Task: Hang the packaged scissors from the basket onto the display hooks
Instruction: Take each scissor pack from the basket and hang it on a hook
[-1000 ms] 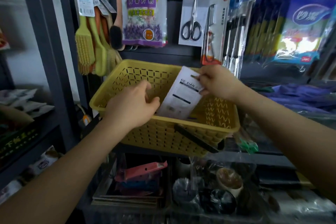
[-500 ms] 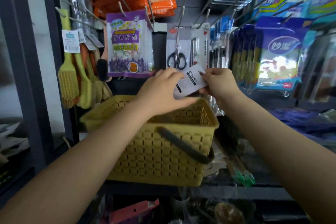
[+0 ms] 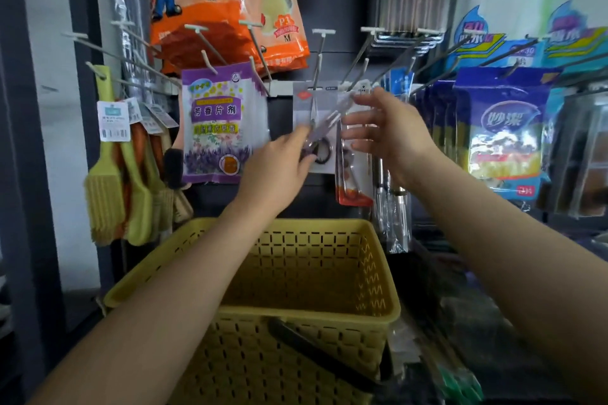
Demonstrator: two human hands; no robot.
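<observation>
Item: packaged scissors (image 3: 324, 126), one pack, held at centre frame, tilted with its top toward the upper right. The outline is blurred, so the punched hole cannot be made out. It sits in front of a scissors pack already hanging (image 3: 316, 128) on the display hook (image 3: 317, 71), presumably so its top can be brought to that same hook.

Left hand (image 3: 283, 164): just left of centre, fingers closed on the pack's lower end, seemingly a pinch at the handle part. Judged purpose: steering the bottom while the top is aligned.

Right hand (image 3: 383, 131): right of centre, fingers spread and fairly straight, fingertips at the pack's upper right edge. Whether it pinches the pack or only steadies it cannot be told from the blur.

Yellow basket (image 3: 316, 273): lower centre, set directly below the hooks (a short lift from source to display); its dark handle (image 3: 316, 355) is folded down against the near wall. No further packs are visible in the part of the interior shown.

Neighbouring stock: purple sachets (image 3: 215, 123) left of centre; yellow brushes (image 3: 105, 174) at far left; orange bags (image 3: 230, 10) at upper centre; blue packs (image 3: 503, 131) at right.

Status (a judgement): pack lifted to hook height, not yet threaded on.
</observation>
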